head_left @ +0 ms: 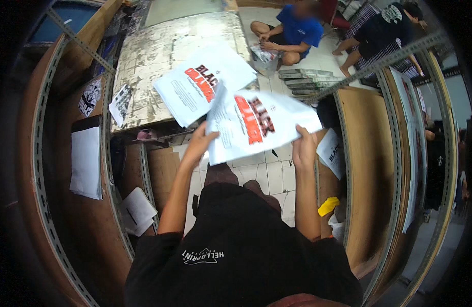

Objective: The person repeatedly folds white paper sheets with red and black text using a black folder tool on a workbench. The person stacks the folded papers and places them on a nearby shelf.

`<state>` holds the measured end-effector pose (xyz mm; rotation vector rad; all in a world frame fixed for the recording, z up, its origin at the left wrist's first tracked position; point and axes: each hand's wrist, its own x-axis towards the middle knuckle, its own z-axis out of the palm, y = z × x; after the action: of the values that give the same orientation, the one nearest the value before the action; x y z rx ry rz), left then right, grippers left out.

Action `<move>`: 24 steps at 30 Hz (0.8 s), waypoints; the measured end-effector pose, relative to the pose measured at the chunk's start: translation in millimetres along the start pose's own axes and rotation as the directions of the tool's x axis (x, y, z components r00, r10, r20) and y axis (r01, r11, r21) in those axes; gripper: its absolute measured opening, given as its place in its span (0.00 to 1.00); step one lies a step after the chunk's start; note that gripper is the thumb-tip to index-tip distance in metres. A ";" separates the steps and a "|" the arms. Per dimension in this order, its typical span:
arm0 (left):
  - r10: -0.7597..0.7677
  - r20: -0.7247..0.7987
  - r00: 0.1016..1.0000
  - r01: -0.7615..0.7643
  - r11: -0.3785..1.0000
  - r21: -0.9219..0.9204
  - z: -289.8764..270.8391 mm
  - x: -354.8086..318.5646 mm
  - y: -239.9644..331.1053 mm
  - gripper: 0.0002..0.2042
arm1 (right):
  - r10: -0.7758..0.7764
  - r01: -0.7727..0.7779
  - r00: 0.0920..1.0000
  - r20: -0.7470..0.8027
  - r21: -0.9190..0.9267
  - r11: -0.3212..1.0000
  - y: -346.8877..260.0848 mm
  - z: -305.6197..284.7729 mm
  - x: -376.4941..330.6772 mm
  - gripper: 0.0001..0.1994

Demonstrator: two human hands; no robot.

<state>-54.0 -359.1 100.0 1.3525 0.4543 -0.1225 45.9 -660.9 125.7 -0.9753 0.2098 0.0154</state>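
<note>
Nearest the lens in the head view is the person's own black printed shirt (241, 250), with both bare forearms rising from it. The left hand (201, 140) pinches the lower left corner of a white plastic mailer bag with red and black print (259, 125), fingers closed on its edge. The right hand (303, 146) grips the same bag's lower right edge, fingers curled over it. The bag is held flat, above the tiled floor (274, 174). A second white printed bag (202, 84) lies just behind it, overlapping, on a worn silver-topped table (159, 51). Beyond, two seated people (292, 30) work on the floor.
</note>
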 end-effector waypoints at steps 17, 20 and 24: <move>0.648 -0.495 0.579 0.246 0.440 0.864 -118.6 89.8 25.8 0.27 | -0.191 0.147 0.981 0.032 -0.768 0.624 176.2 71.3 88.2 0.31; 0.618 -0.378 0.690 -0.005 0.526 0.851 -78.6 77.6 22.3 0.24 | -0.139 0.097 0.989 0.053 -0.941 0.326 160.0 -28.8 13.3 0.15; 0.534 -0.052 0.844 -0.320 0.579 0.750 -5.5 55.8 -5.1 0.20 | 0.033 0.035 0.998 0.056 -0.891 0.453 105.7 -156.9 -84.2 0.13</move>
<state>-6.4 -345.3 73.2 2.2605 0.2875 0.3488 -74.6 -723.7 -30.6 -2.0674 0.1280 0.1776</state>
